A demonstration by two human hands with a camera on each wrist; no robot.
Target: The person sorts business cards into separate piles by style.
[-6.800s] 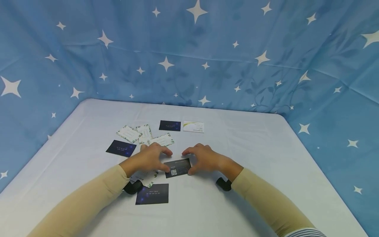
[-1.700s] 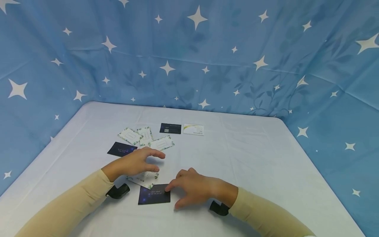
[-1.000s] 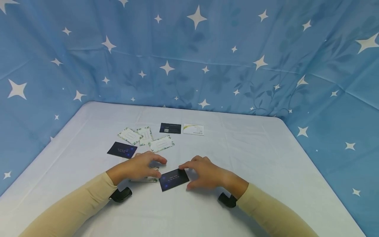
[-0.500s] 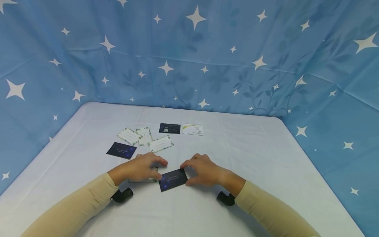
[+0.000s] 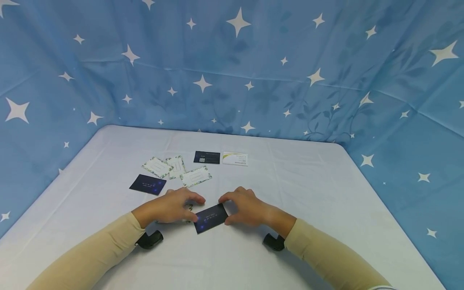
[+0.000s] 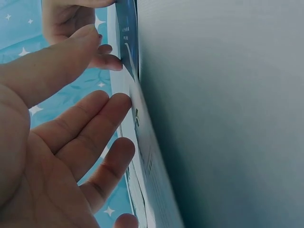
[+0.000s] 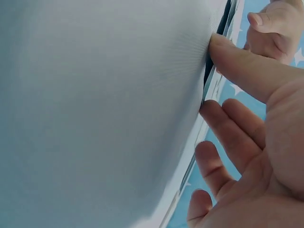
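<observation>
The dark card (image 5: 211, 218) lies flat on the tabletop (image 5: 308, 209). The left hand (image 5: 170, 206), palm down, fingers curled, touches its left edge; the right hand (image 5: 246, 207) pinches its right edge.

Both forearms, sleeved in beige, are stretched forward and angled inward, the hands nearly meeting. The left hand (image 5: 173, 206) is held palm down, fingers gently bent, thumb set apart. The right hand (image 5: 245, 205) is arched likewise, thumb and forefinger tips lowered. A black band is worn at each wrist.
</observation>
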